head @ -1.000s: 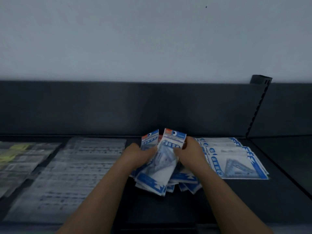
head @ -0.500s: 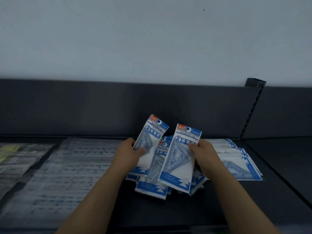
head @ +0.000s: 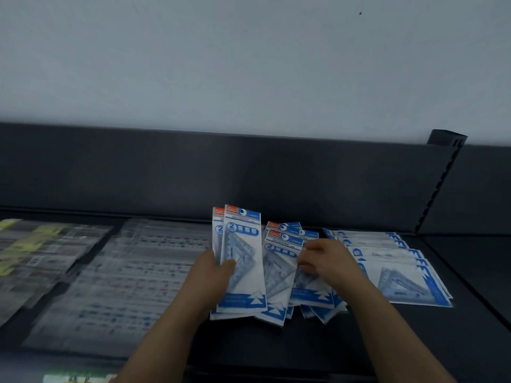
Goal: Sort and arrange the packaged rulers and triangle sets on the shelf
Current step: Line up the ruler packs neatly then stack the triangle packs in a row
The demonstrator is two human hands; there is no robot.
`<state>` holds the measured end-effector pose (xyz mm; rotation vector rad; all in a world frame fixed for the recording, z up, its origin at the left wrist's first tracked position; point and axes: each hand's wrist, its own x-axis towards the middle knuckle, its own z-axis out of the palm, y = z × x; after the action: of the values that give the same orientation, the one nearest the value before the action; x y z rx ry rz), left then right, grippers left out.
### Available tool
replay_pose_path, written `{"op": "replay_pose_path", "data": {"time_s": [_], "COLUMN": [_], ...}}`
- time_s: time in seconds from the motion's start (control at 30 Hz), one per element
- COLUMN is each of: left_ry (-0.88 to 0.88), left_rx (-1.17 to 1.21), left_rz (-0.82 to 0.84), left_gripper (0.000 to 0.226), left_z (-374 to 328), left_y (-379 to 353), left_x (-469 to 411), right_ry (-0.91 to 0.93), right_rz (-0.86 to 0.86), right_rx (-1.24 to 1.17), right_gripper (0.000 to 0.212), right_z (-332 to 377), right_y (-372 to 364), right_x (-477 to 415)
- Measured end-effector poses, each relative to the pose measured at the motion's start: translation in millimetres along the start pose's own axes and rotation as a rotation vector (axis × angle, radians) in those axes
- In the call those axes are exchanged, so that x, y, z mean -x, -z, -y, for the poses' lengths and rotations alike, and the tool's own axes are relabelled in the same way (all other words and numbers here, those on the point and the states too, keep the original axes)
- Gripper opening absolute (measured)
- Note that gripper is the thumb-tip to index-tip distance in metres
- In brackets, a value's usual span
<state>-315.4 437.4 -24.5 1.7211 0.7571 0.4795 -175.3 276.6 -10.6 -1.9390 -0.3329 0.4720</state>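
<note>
My left hand (head: 213, 275) holds two upright blue-and-white triangle set packs (head: 243, 261) together, thumb across the front one. My right hand (head: 323, 261) rests with curled fingers on a loose heap of the same packs (head: 284, 275) lying on the dark shelf (head: 276, 344), pinching at the top ones. Right of that heap lies a fanned, flat row of triangle set packs (head: 398, 275). Left of my hands, clear packaged rulers (head: 124, 275) lie flat in a broad stack.
At the far left lie more clear packs with yellow labels (head: 30, 244). A dark back panel (head: 249, 172) runs behind the shelf, with a notched upright (head: 439, 186) at the right. Beyond the upright lies another dark shelf section (head: 481, 255).
The pack my right hand held has joined the one in my left hand, which now holds both. My right hand has dropped onto the heap.
</note>
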Motion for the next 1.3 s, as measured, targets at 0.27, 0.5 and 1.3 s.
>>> {"op": "replay_pose_path", "data": {"time_s": [0.27, 0.5, 1.3], "left_ry": [0.010, 0.005, 0.010], "left_rx": [0.019, 0.128, 0.039], "left_rz": [0.016, 0.023, 0.033], "left_gripper": [0.014, 0.012, 0.021], "left_z": [0, 1, -4], "left_y": [-8, -10, -27], "left_x": [-1, 8, -9], "right_ry": [0.036, 0.025, -0.083], "right_rz": [-0.004, 0.065, 0.033], "right_rx": [0.105, -0.100, -0.141], "right_gripper": [0.038, 0.035, 0.012], "right_z": [1, 0, 5], "right_y": [-5, -18, -3], "right_x": [10, 17, -2]}}
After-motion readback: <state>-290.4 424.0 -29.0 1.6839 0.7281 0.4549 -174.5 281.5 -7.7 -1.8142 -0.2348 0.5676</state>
